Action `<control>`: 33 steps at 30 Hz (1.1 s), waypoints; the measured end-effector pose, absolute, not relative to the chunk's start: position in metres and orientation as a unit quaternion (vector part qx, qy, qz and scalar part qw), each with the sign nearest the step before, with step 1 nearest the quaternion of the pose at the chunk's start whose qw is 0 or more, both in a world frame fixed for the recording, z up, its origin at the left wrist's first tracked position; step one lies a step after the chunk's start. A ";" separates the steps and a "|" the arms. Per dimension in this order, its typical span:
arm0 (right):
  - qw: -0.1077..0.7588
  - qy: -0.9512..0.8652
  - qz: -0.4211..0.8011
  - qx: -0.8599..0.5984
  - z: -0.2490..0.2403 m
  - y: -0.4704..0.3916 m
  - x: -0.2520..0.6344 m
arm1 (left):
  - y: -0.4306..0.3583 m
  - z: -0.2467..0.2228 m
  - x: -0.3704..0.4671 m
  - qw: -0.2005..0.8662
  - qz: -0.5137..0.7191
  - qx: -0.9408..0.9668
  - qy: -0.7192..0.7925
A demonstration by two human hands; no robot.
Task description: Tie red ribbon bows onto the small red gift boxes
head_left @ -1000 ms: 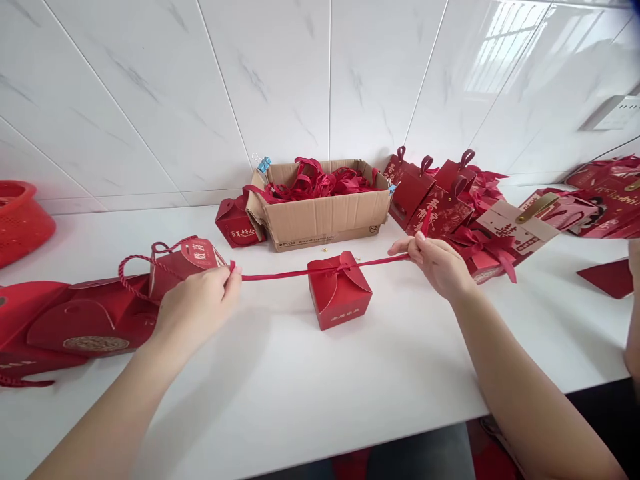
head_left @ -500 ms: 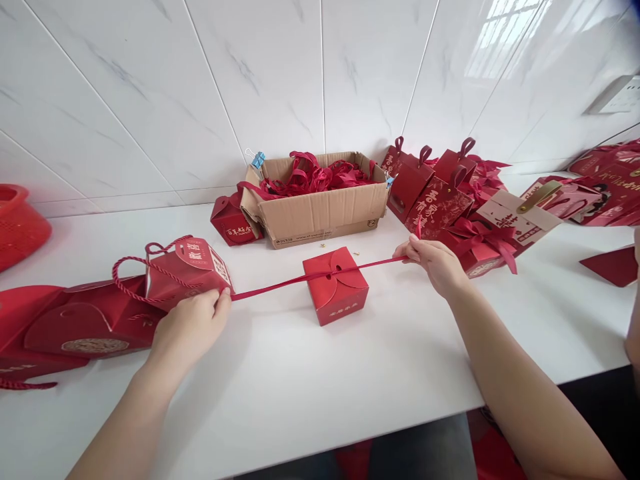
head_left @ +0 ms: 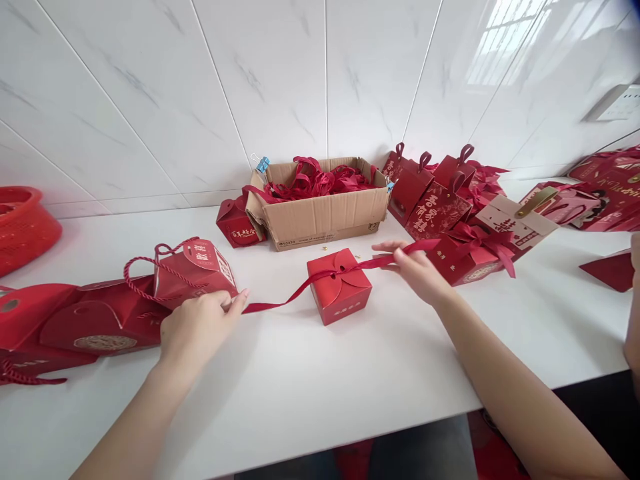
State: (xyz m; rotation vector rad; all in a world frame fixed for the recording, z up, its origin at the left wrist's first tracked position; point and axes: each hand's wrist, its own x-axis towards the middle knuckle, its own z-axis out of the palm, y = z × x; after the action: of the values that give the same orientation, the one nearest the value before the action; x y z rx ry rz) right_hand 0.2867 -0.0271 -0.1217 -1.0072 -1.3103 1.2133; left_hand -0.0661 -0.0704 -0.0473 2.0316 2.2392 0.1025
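A small red gift box point(head_left: 341, 297) stands on the white table, its top flaps folded together. A red ribbon point(head_left: 300, 291) runs through the two holes in its top and out to both sides. To the left, my left hand point(head_left: 200, 330) pinches one end of the ribbon, which sags between hand and box. On the other side, my right hand point(head_left: 419, 272) has the ribbon between thumb and fairly straight fingers. The ribbon's free end passes beyond this hand to the right. Neither hand touches the box.
Behind the box is a cardboard box point(head_left: 325, 223) full of red ribbons. Red boxes with rope handles point(head_left: 193, 270) line the left, near a red plastic basket point(head_left: 25, 230). More gift boxes point(head_left: 435, 212) crowd the right. Another person's arm point(head_left: 634, 313) shows at the right edge.
The ribbon was taut and now hangs slack on the left. My right hand has shifted slightly left and its fingers have straightened. My left hand has moved slightly right.
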 end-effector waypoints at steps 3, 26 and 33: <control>0.446 -0.643 0.523 -0.338 -0.132 -0.027 0.270 | -0.069 -0.055 -0.049 0.036 0.213 0.742 0.634; 0.430 -0.751 0.387 -0.319 -0.124 -0.046 0.242 | -0.025 -0.115 0.008 0.434 0.320 0.779 0.320; 0.266 -0.810 0.402 -0.334 -0.099 -0.054 0.292 | -0.019 -0.111 -0.003 0.463 0.251 0.803 0.280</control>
State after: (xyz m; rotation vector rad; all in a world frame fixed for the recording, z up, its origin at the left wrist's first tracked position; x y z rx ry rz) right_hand 0.2919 -0.0536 -0.0994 -0.9030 -2.1868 1.0869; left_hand -0.0033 -0.0191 -0.1113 1.9737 0.6872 0.6167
